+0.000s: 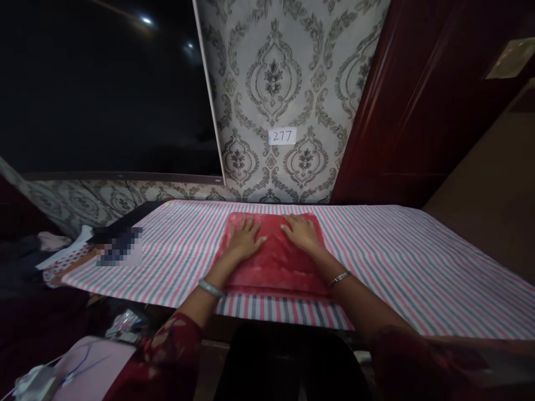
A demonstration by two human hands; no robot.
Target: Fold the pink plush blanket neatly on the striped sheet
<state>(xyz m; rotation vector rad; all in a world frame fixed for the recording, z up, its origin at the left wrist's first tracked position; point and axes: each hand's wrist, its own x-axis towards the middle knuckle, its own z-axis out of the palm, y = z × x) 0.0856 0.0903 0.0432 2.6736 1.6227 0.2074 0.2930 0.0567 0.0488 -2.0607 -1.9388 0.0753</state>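
A red, soft-looking folded cloth (271, 270) lies flat on a striped tablecloth (384, 262) in the middle of the table. My left hand (244, 238) rests palm down on the cloth's upper left part, fingers spread. On its upper right part lies my right hand (303, 233), also flat with the fingers apart. Neither hand grips anything. The cloth's near edge shows stacked layers close to the table's front edge.
Behind the table stands a patterned wall with a paper label (282, 136) reading 277. A large dark screen (108, 94) hangs at the left, and a dark red wooden panel (409, 100) rises at the right. A black seat (288, 362) stands in front. Clothes (62, 262) lie at the left end.
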